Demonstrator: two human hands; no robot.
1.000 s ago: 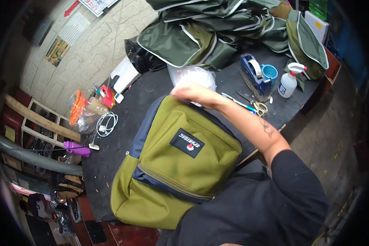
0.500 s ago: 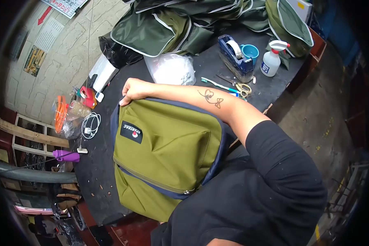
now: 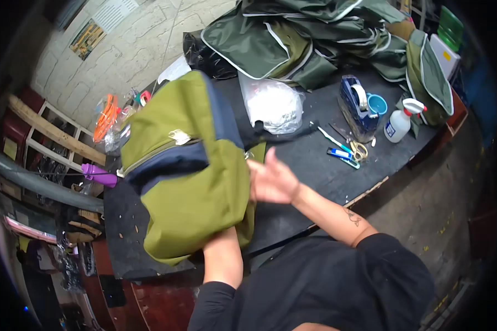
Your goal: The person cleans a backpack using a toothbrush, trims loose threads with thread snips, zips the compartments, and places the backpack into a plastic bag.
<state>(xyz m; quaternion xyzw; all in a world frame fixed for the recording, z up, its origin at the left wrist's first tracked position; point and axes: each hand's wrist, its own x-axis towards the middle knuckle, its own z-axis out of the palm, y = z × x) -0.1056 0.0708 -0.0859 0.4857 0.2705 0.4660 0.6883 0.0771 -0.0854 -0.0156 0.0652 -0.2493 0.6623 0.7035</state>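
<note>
Olive-green and navy cloth backpack (image 3: 188, 207): matt woven face, soft and creased
Long black tabletop (image 3: 306, 165): mostly matt, smooth, scuffed and flecked
Dark-green pieces with white edging (image 3: 246, 47): slick cloth, softly glossy, wrinkled
Clear crumpled bag (image 3: 273, 107): thin plastic, shiny
Black crumpled bag (image 3: 202, 57): plastic, glossy
Round turquoise cup (image 3: 376, 105): smooth plastic look
White spray bottle with red-and-white head (image 3: 397, 125): smooth plastic
Off-white block-patterned wall (image 3: 141, 52): rough, matt

The right hand (image 3: 275, 181) is open, thumb (image 3: 271, 156) raised; the left forearm (image 3: 223, 261) reaches far, its hand hidden.
</note>
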